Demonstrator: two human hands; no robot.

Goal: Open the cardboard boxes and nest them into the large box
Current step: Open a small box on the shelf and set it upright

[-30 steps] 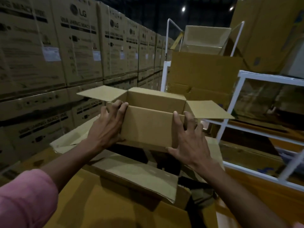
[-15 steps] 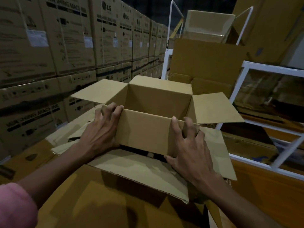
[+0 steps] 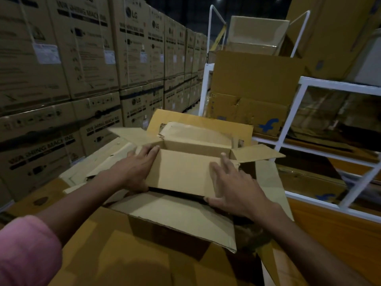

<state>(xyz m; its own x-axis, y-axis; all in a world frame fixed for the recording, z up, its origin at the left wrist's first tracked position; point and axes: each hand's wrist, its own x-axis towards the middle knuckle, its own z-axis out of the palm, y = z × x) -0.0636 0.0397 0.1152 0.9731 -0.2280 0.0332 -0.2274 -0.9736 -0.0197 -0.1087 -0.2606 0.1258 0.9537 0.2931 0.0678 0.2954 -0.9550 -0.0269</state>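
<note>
both hands (image 3: 136,170) (image 3: 235,188) grip small box (image 3: 181,172); its base hidden in lg box (image 3: 185,219).

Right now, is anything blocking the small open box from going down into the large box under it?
Nothing visible blocks it. The small box, held by the left hand and right hand, sits over the large box's dark opening; its near flap folds outward, clear of the gap.

Your left hand (image 3: 137,169) and right hand (image 3: 235,187) grip the small open box (image 3: 181,172) by its near corners, its base sitting in the large box (image 3: 144,254) mouth, flaps splayed outward.
</note>
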